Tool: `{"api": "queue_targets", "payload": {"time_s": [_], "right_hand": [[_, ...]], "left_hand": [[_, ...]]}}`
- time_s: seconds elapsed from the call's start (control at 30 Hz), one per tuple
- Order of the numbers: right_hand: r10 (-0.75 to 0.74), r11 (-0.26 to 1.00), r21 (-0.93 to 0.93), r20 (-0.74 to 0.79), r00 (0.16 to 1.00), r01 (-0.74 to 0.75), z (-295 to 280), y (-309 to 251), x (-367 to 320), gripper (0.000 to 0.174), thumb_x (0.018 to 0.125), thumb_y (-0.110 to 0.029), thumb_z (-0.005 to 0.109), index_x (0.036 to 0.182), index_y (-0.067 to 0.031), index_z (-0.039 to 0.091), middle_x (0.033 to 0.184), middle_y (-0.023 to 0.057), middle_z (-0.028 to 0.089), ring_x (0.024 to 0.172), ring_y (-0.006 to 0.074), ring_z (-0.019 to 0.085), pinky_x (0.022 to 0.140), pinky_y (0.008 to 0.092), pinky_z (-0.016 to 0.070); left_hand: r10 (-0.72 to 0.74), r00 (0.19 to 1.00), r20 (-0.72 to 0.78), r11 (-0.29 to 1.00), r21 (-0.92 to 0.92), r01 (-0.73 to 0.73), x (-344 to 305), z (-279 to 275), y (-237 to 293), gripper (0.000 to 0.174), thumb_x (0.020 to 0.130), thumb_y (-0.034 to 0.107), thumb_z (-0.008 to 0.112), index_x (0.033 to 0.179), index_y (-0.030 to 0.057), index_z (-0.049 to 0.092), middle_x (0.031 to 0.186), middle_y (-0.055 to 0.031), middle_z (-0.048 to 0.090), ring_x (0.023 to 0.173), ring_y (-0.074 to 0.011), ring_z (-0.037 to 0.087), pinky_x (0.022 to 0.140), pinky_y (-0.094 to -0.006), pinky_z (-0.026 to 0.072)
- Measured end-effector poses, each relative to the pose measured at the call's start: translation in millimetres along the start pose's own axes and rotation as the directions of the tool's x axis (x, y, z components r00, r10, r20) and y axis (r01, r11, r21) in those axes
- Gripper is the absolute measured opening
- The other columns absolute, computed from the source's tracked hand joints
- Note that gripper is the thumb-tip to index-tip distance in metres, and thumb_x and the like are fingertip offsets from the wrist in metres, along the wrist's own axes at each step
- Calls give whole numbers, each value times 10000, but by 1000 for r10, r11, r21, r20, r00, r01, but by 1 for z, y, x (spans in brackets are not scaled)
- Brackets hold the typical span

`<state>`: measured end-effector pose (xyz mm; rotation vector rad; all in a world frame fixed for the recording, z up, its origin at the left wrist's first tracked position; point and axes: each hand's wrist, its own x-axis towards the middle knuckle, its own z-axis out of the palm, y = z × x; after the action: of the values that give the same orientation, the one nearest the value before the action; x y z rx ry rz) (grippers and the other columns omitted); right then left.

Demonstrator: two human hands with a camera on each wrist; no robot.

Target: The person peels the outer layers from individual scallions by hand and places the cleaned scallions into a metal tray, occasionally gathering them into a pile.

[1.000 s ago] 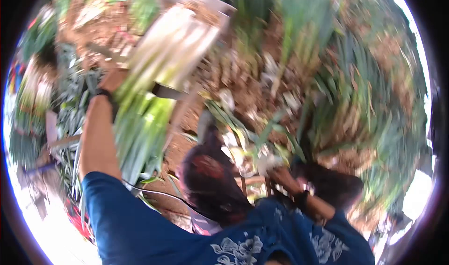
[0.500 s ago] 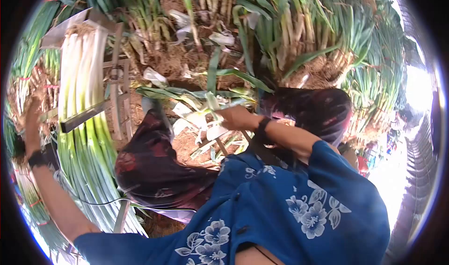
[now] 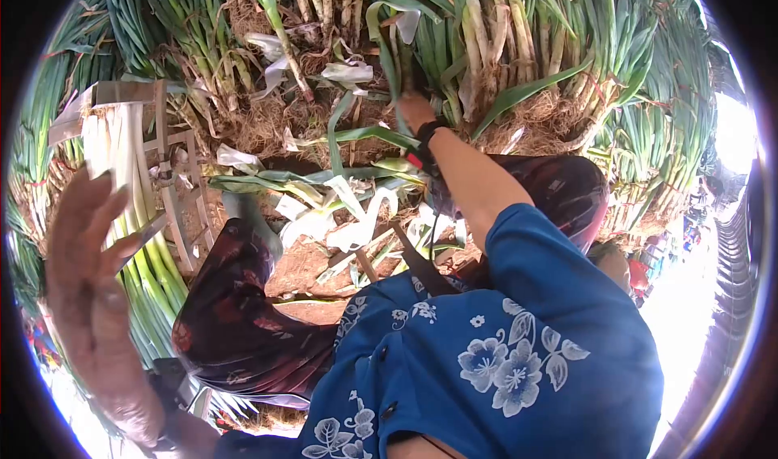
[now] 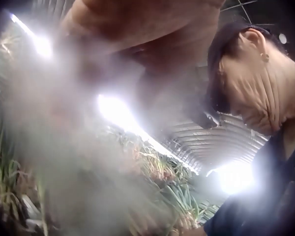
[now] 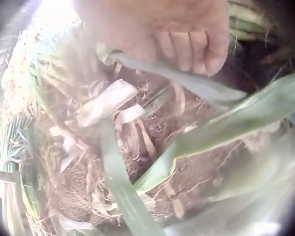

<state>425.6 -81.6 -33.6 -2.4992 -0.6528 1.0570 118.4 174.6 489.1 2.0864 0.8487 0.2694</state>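
At the left of the head view my left hand (image 3: 93,289) is raised with its fingers extended, holding nothing. Behind it a bundle of trimmed green onions (image 3: 158,273) lies in a rack with a metal end plate (image 3: 121,94), roots against the plate. My right hand (image 3: 417,112) reaches forward into the standing untrimmed green onions (image 3: 494,46). Its curled fingers (image 5: 187,46) show in the right wrist view, gripping a green onion (image 3: 404,70) that is mostly hidden. A loose green leaf (image 5: 182,81) passes right below the fingertips.
Peeled leaves (image 3: 356,224) and soil lie between my knees. Root ends (image 3: 259,127) of more green onions line the ground ahead. A wooden frame (image 3: 190,192) stands beside the rack. The left wrist view is hazy and shows a person with a dark cap (image 4: 223,44).
My left hand has come off the area beside the bundle and risen towards the camera. My right hand has moved forward from the peeled leaves to the standing onions. The head view has shifted.
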Motion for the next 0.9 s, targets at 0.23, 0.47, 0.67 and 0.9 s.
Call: {"api": "queue_targets", "payload": {"time_s": [0.23,0.47,0.67,0.9], "right_hand": [[-24,998,38,-418,908,44,-15,-49,-57,210,878,-174,514,946,-32,653,991,199,665,906,353,651,743,441,532],[469,849,288,-28,883,-443,3,19,-41,286,812,-286,655,968,-52,708,895,176,677,816,330,641,751,461,473],[185,564,759,267,946,-325,15,24,-38,711,763,-489,692,1310,-64,530,1384,168,461,1264,273,460,1023,341,374],[-497,817,390,103,862,425,-27,14,-58,807,770,-478,731,1396,-86,406,1391,137,427,1280,260,416,1041,322,338]], "left_hand": [[-221,971,94,907,-347,240,14,77,18,677,839,406,699,1327,-18,498,1284,-151,575,1162,-246,556,942,-345,434],[-233,953,192,837,-459,297,34,113,-37,406,932,149,609,1289,-25,523,1223,-109,602,1134,-216,559,992,-339,403],[-246,949,197,804,-506,313,37,120,-32,377,938,135,615,1277,-12,537,1180,-85,614,1107,-182,567,970,-304,424],[-228,959,170,828,-483,283,33,118,-40,389,949,196,607,1285,11,541,1157,-70,620,1089,-167,570,940,-304,436]]}}
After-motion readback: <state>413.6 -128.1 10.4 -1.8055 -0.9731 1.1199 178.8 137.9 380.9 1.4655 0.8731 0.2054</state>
